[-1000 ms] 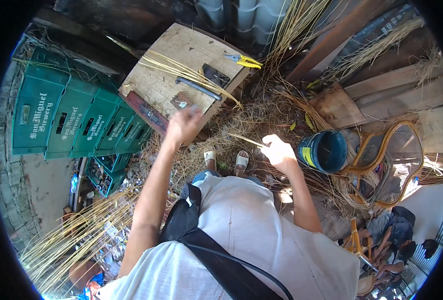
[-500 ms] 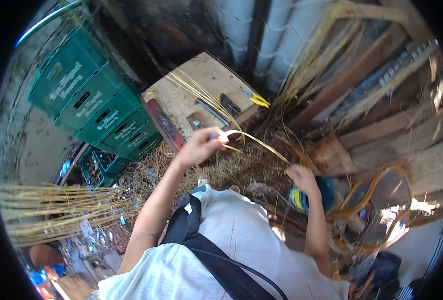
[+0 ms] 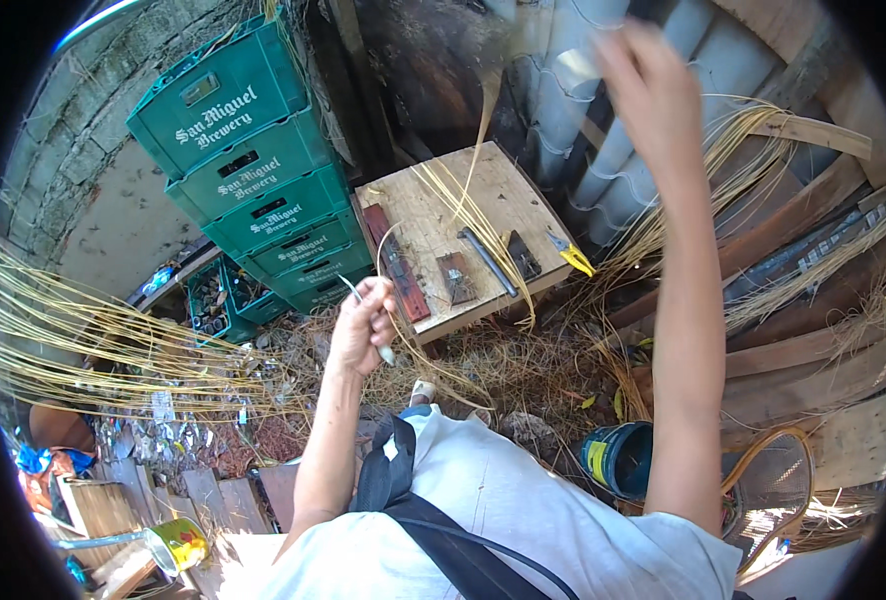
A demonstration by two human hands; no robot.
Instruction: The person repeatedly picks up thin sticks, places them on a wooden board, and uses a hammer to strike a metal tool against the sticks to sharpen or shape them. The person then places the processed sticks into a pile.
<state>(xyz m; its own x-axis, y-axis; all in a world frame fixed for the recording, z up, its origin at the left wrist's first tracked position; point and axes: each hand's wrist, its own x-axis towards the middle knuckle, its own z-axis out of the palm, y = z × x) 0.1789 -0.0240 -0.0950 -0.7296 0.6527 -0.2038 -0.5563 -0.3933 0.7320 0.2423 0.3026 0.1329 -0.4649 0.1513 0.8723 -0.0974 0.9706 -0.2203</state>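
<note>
My left hand [image 3: 363, 325] is closed in front of the table's near left corner, fingers wrapped round a thin cane strip [image 3: 431, 372]. The strip curves up past the red wooden bar and trails down toward my shirt. A small pale piece [image 3: 386, 354] pokes out below the fist; its kind is unclear. High at the upper right, my right hand [image 3: 648, 85] is raised before the corrugated sheets, smeared by motion. Beside its fingers is a blurred whitish patch [image 3: 575, 68]. On the wooden table [image 3: 388, 195] lie several cane strips [image 3: 453, 195], a dark rod [image 3: 488, 262] and yellow-handled pliers [image 3: 573, 255].
Green crates [image 3: 253, 165] are stacked left of the table. Long cane strands [image 3: 113, 330] spread across the left side. A dark green bucket [image 3: 618, 460] stands by my right arm, near a curved cane frame [image 3: 778, 490]. Shavings [image 3: 553, 370] cover the ground; boards [image 3: 793, 350] lean at right.
My right hand has swung up and away from beside the bucket to the upper right. The left hand has lowered slightly. The view has shifted, so the table appears farther right.
</note>
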